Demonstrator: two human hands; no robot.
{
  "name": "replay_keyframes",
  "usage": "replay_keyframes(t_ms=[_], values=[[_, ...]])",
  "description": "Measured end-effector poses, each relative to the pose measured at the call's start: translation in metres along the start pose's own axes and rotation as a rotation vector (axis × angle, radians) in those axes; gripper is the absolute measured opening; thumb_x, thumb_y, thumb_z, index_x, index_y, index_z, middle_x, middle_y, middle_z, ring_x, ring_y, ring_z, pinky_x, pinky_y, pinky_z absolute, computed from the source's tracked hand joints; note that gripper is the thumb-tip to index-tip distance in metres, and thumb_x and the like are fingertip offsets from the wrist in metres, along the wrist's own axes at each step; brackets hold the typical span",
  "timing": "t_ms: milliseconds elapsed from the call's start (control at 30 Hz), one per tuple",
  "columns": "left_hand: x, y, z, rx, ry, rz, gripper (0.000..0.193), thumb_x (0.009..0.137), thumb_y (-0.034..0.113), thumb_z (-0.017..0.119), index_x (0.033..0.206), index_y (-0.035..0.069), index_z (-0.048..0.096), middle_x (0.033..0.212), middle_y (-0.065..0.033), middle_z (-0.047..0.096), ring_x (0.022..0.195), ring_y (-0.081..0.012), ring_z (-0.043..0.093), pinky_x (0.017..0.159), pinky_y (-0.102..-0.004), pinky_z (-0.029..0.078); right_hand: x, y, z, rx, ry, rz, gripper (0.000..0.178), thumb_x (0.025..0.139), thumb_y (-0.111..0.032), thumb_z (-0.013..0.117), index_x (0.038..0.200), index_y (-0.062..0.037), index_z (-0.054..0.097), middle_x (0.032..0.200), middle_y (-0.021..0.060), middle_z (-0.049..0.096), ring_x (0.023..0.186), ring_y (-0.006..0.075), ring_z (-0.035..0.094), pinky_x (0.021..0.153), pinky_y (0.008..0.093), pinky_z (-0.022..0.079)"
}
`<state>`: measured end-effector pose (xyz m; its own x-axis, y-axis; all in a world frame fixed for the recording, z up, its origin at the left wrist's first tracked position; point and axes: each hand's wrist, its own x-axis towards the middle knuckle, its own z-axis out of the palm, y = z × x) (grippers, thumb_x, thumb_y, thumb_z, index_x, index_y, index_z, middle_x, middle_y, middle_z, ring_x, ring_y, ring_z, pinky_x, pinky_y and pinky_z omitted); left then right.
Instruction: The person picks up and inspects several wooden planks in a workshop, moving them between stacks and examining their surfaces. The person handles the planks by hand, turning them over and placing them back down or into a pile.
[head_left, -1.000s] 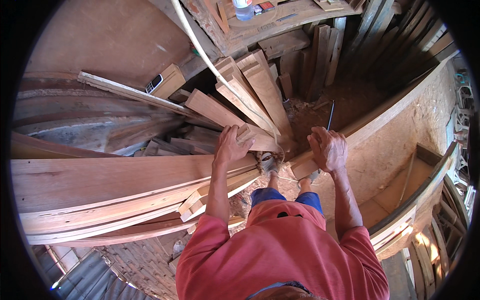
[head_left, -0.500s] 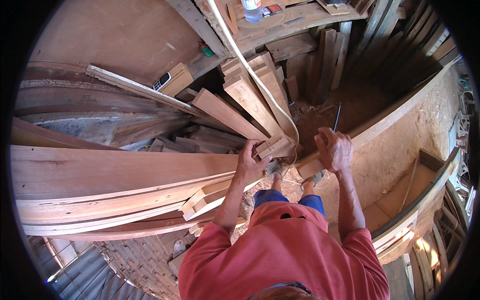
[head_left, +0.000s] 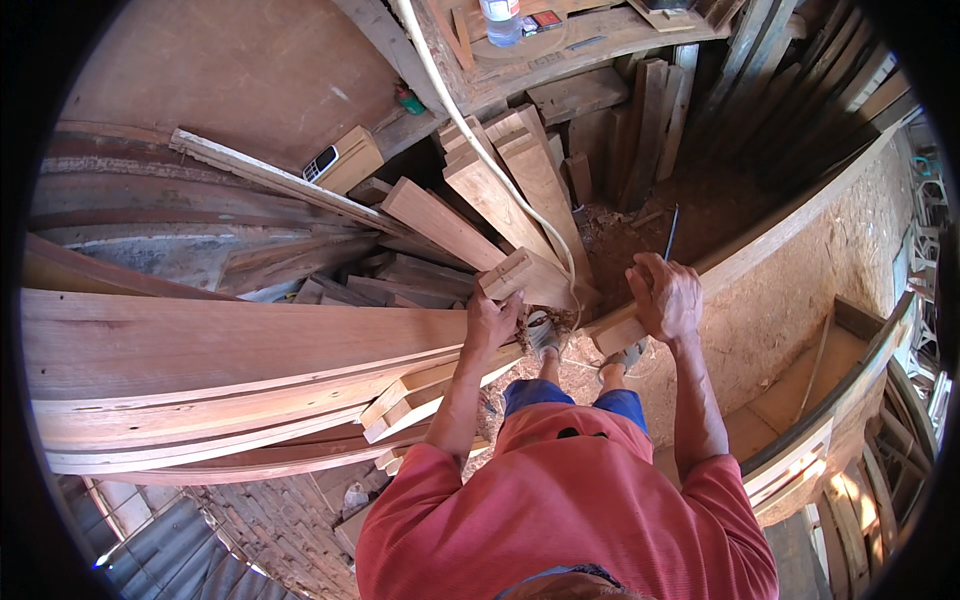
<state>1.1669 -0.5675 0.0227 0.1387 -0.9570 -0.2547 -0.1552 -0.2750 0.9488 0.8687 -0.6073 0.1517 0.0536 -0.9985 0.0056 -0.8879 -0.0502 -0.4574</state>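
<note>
My left hand (head_left: 492,318) grips a pale wooden block (head_left: 535,280), its fingers closed at the near left end and the thumb along its lower side. The block's far end lies close to a stack of upright boards (head_left: 495,190). To the right, my right hand (head_left: 668,297) is a closed fist, with a thin bluish rod (head_left: 672,230) rising beyond it. What the rod belongs to is hidden by the fingers. Just below the fist shows the squared end of a wooden piece (head_left: 620,336); whether the hand holds it I cannot tell.
A white cable (head_left: 510,190) hangs past the stacked boards. Long planks (head_left: 240,345) lie at left. A mobile phone (head_left: 321,163) rests near a wood offcut. On the far bench stand a water bottle (head_left: 502,22) and a small red-and-black packet (head_left: 541,21). A long plank edge (head_left: 790,225) runs at right.
My left hand has shifted slightly left and nearer to me. The block in it has turned, and its end face has moved up and left. My right hand is almost still.
</note>
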Motion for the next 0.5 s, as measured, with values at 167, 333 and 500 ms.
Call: replay_keyframes(t_ms=[167,333,500], values=[[0.013,0.001,-0.020,0.363,0.023,0.134,0.050,0.097,0.019,0.078,0.132,-0.002,0.050,0.115,-0.0243,0.074,0.107,-0.0338,0.076,0.086,-0.0423,0.063,0.001,0.000,0.001,-0.006,0.000,0.000,0.026,0.094,-0.029,0.072,0.111,-0.0087,0.074,0.088,0.0100,0.077,0.085,0.0331,0.073,0.083,0.0464,0.053],[0.020,-0.015,-0.027,0.344,0.024,0.087,0.054,0.095,0.025,0.081,0.133,0.001,0.052,0.112,-0.0258,0.075,0.108,-0.0426,0.074,0.088,-0.0483,0.058,0.000,0.002,0.002,-0.025,-0.011,0.012,0.028,0.094,-0.030,0.071,0.112,-0.0086,0.074,0.088,0.0112,0.077,0.085,0.0334,0.073,0.084,0.0464,0.053],[0.018,-0.031,-0.035,0.232,-0.025,0.018,0.056,0.092,0.019,0.084,0.134,0.000,0.052,0.113,-0.0214,0.075,0.103,-0.0365,0.075,0.088,-0.0443,0.059,0.000,0.002,0.002,-0.001,-0.022,0.029,0.027,0.094,-0.031,0.072,0.110,-0.0091,0.074,0.088,0.0118,0.076,0.087,0.0341,0.073,0.086,0.0468,0.053]])
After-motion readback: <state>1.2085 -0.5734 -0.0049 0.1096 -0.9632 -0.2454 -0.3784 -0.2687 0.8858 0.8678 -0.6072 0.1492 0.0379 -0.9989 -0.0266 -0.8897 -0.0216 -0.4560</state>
